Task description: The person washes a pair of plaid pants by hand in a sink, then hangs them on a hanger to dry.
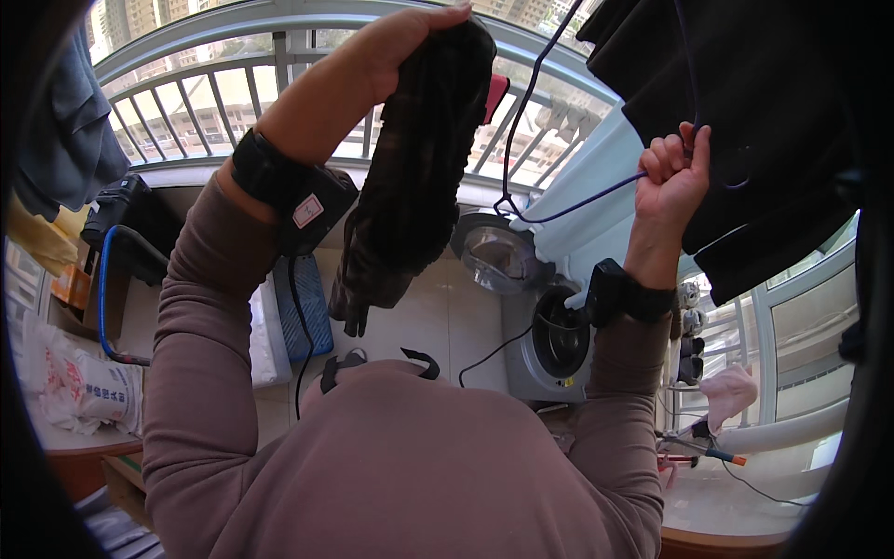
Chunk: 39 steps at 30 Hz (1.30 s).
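Note:
My left hand [401,49] is raised at the top of the view and grips the upper end of a dark, bunched garment [429,154]. The garment hangs down in front of me, its lower end loose above the floor. My right hand [674,171], raised on the right, has its fingers closed around a dark purple wire clothes hanger [580,204]. The hanger is bare along the part I can see, and its bent corner points towards the garment. Behind my right hand hangs a large black garment [761,133].
Below right stands a front-loading washing machine [520,370], its round door [496,255] swung out. Light blue fabric [587,189] hangs above it. A railing [202,112] runs along the window. On the left are a blue textured box [311,304], a black case [129,216] and plastic bags [91,384].

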Available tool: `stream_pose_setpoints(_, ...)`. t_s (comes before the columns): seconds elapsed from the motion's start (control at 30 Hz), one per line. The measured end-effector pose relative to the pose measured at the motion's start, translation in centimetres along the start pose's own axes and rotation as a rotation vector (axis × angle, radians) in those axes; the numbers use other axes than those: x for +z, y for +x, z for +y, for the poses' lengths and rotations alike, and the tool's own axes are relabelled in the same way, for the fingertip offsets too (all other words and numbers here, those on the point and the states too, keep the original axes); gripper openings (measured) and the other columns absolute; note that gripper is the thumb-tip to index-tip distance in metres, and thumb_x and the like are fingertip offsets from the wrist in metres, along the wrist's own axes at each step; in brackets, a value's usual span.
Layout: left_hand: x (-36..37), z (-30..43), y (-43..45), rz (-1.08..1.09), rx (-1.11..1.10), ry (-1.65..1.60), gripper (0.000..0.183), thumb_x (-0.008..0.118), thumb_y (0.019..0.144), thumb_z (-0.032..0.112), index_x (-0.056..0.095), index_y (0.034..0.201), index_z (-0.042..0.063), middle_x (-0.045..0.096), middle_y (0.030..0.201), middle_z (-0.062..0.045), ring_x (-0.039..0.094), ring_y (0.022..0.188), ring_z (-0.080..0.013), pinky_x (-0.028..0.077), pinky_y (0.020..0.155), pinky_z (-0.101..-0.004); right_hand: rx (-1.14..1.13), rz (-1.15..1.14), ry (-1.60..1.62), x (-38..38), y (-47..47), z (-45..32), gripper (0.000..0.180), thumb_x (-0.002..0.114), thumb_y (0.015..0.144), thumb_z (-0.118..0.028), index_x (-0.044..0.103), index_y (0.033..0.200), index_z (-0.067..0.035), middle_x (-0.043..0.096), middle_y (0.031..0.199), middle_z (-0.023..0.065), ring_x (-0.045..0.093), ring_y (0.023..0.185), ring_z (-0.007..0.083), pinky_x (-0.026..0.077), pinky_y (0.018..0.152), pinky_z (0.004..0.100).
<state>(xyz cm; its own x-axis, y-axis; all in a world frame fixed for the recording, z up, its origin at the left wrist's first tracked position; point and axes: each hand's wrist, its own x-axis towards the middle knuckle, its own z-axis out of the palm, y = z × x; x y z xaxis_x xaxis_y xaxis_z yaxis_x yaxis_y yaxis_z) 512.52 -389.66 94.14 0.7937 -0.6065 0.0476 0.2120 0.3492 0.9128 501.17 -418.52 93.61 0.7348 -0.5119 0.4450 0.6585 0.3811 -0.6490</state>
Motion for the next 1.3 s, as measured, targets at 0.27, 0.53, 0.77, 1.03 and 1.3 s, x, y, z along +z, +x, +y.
stream_pose_setpoints(0.27,4.8,2.8,-0.2,0.142,0.030,-0.112,0.030,0.050,0.095,0.029,0.062,0.088,0.003,0.066,0.079,-0.012,0.065,0.075,-0.0239,0.054,0.074,-0.0388,-0.134,0.051,0.064,-0.8,-5.6,-2.5,0.027,0.055,0.093,-0.029,0.060,0.088,-0.003,0.028,0.052,-0.0039,0.020,0.044,0.0057,0.017,0.043,0.0226)
stream_pose_setpoints(0.53,5.9,3.4,2.5,0.207,0.119,-0.193,0.029,0.047,0.096,0.027,0.057,0.082,0.004,0.063,0.073,-0.011,0.064,0.064,-0.0244,0.055,0.062,-0.0367,-0.077,0.058,-0.162,-1.9,-12.0,6.0,0.024,0.049,0.095,-0.024,0.057,0.086,-0.004,0.031,0.051,-0.0041,0.024,0.041,0.0048,0.021,0.040,0.0231)
stream_pose_setpoints(0.77,-4.8,-0.2,7.2,0.096,0.177,-0.080,0.026,0.057,0.092,0.026,0.062,0.091,0.000,0.069,0.083,-0.011,0.069,0.072,-0.0192,0.058,0.070,-0.0336,0.046,-0.230,-0.649,-1.7,-8.0,-1.5,0.033,0.051,0.095,-0.026,0.062,0.075,-0.002,0.034,0.048,-0.0056,0.027,0.040,0.0014,0.020,0.038,0.0200)
stream_pose_setpoints(1.03,-1.5,-1.4,5.9,0.228,0.403,0.525,0.047,0.064,0.086,0.042,0.067,0.077,-0.004,0.060,0.057,-0.005,0.058,0.041,-0.0122,0.046,0.034,-0.0226,0.085,-0.319,-0.955,1.3,-5.9,-6.3,0.032,0.052,0.095,-0.027,0.062,0.075,-0.003,0.033,0.048,-0.0085,0.027,0.041,-0.0008,0.019,0.039,0.0194)
stream_pose_setpoints(1.3,-0.9,-1.8,5.2,0.345,0.577,1.419,0.054,0.055,0.086,0.054,0.072,0.074,0.005,0.056,0.048,-0.005,0.056,0.044,-0.0151,0.045,0.049,-0.0296,0.267,-0.458,-1.349,3.3,-6.1,-5.8,0.032,0.054,0.093,-0.025,0.062,0.072,-0.003,0.034,0.049,-0.0085,0.030,0.046,-0.0001,0.022,0.044,0.0206)
